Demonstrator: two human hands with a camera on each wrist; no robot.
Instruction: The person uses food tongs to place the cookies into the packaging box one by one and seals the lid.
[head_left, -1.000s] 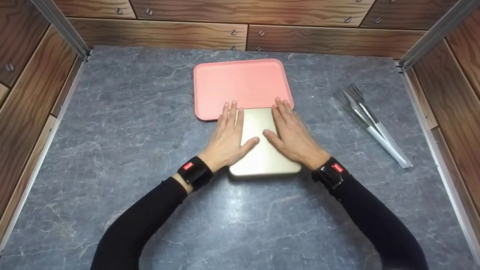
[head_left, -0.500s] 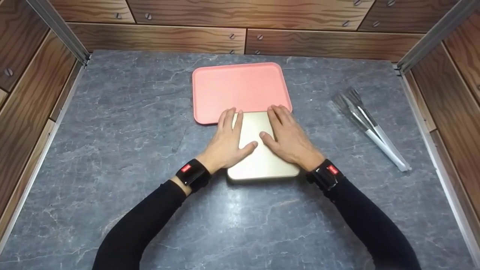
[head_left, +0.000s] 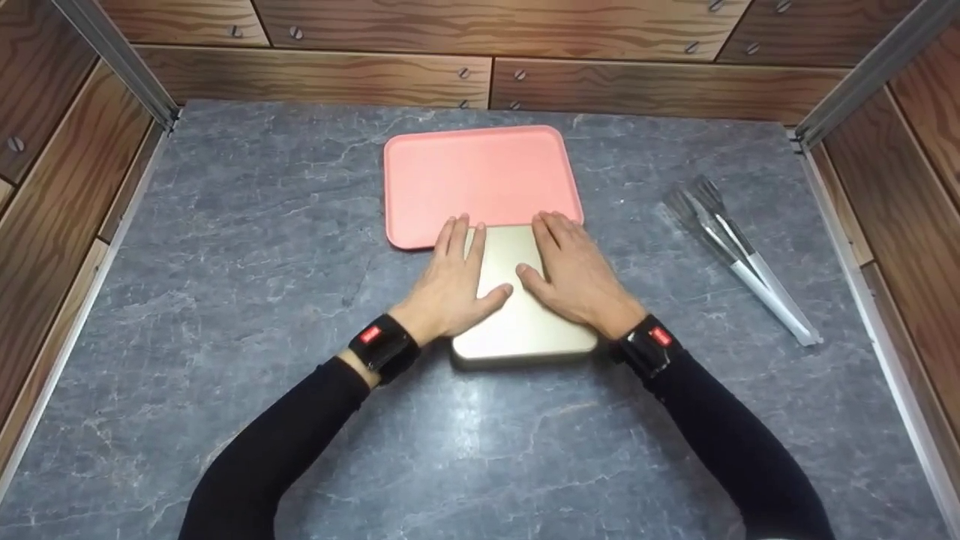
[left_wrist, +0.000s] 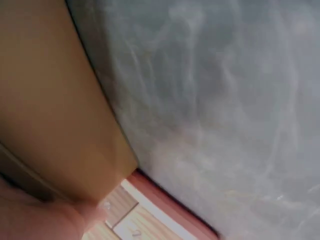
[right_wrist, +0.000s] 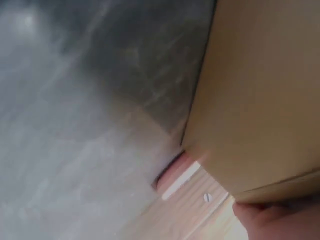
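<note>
A pale gold, flat rectangular tin (head_left: 525, 322) lies in the middle of the table in the head view, its far end against or over the tray's near edge. My left hand (head_left: 454, 289) rests along its left side, fingers straight and pointing away, thumb across the top. On the right side my right hand (head_left: 577, 277) lies the same way, its thumb pointing inward. Both wrist views show the tin's side wall (left_wrist: 55, 100) with a seam, where the fingers of each hand touch near the far corner. Whether the tin is lidded and what it contains cannot be seen.
A pink tray (head_left: 480, 172) lies just beyond the tin. Metal tongs (head_left: 750, 262) with whitish handles lie at the right. Wood-patterned walls (head_left: 315, 79) border the grey marbled table (head_left: 225, 300) at the back and both sides.
The head view has tilted slightly. My right hand has shifted a little inward, and the fingertips of both hands have drawn back slightly on the tin. The tray and tongs stay put.
</note>
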